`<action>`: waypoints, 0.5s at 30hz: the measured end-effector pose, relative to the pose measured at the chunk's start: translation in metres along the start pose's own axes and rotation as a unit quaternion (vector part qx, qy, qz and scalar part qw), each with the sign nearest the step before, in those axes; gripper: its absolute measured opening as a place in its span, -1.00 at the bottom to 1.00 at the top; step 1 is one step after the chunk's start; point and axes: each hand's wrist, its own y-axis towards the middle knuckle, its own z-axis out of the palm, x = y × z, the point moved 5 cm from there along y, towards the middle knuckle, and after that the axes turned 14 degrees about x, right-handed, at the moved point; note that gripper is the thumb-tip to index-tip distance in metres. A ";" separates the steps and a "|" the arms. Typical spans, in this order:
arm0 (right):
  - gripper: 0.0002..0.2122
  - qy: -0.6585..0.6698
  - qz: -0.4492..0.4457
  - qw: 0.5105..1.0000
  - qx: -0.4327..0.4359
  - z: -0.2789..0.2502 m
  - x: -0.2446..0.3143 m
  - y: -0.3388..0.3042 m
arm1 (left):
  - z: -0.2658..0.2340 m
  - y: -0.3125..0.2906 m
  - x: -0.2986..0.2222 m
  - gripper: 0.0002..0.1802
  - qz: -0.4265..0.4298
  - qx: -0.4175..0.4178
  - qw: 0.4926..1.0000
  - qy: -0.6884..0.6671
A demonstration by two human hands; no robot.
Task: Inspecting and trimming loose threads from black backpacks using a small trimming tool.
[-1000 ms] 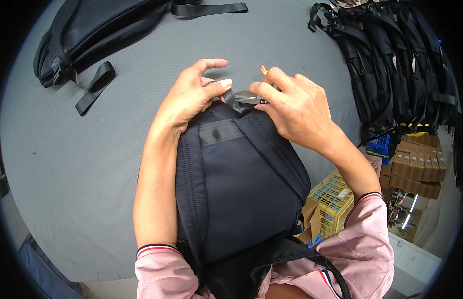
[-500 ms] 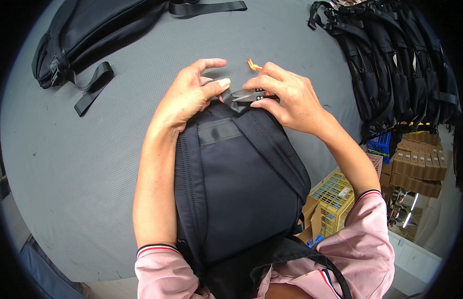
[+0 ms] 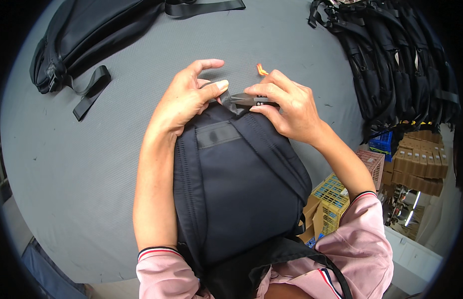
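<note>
Head view: left hand (image 3: pixel 188 101) is pinching the strap (image 3: pixel 227 101) atop the bag (image 3: pixel 246 184) lying before the person, seemingly steadying it for the snips (image 3: pixel 246 99) that right hand (image 3: pixel 294 103) is gripping, blade tips at the strap.

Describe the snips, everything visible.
The snips are small, with tapering grey blades that look like metal and a black body bearing pale round dots. Held in the right hand, they lie roughly level in the picture, tips pointing left at the dark strap loop. The hand covers part of the body; whether the blades touch the strap is unclear.
</note>
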 end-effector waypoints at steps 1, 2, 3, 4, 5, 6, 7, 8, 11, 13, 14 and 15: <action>-0.72 -0.064 -0.012 0.998 -0.007 -0.003 0.007 0.000 | -0.001 -0.001 0.000 -0.45 0.003 0.001 1.000 0.001; -0.72 -0.064 -0.012 0.998 -0.007 -0.006 0.009 0.000 | 0.000 0.000 0.000 -0.45 0.003 0.001 1.000 0.001; -0.73 -0.040 0.009 0.999 0.000 -0.007 0.009 0.000 | 0.001 -0.001 -0.001 -0.45 -0.002 -0.005 1.000 0.006; -0.75 -0.017 0.031 0.999 0.006 -0.008 0.008 0.000 | 0.001 -0.001 -0.001 -0.46 -0.006 -0.011 1.000 0.010; -0.75 -0.018 0.031 0.999 0.005 -0.009 0.007 0.000 | 0.001 -0.001 -0.001 -0.46 -0.006 -0.010 1.000 0.011; -0.75 -0.026 0.019 0.999 0.022 -0.007 0.008 0.002 | 0.001 0.000 -0.001 -0.46 -0.004 -0.007 1.000 0.010; -0.76 -0.034 0.008 0.999 0.040 -0.006 0.008 0.004 | 0.002 0.001 -0.001 -0.46 -0.003 -0.004 1.000 0.010; -0.76 -0.033 0.008 0.999 0.040 -0.008 0.009 0.006 | 0.002 0.000 0.000 -0.46 -0.004 -0.004 1.000 0.010; -0.77 -0.059 0.016 0.993 0.101 -0.014 0.012 0.015 | 0.001 0.000 0.001 -0.46 -0.007 -0.007 1.000 0.022; -0.79 -0.125 -0.010 0.985 0.117 -0.016 0.016 0.019 | 0.000 -0.001 0.000 -0.47 0.008 0.005 1.000 0.023; -0.79 -0.125 -0.009 0.985 0.118 -0.016 0.015 0.019 | 0.001 -0.001 -0.001 -0.47 0.008 0.006 1.000 0.022; -0.81 -0.171 -0.054 0.979 0.101 -0.017 0.019 0.018 | 0.002 0.000 -0.001 -0.47 0.008 0.007 1.000 0.021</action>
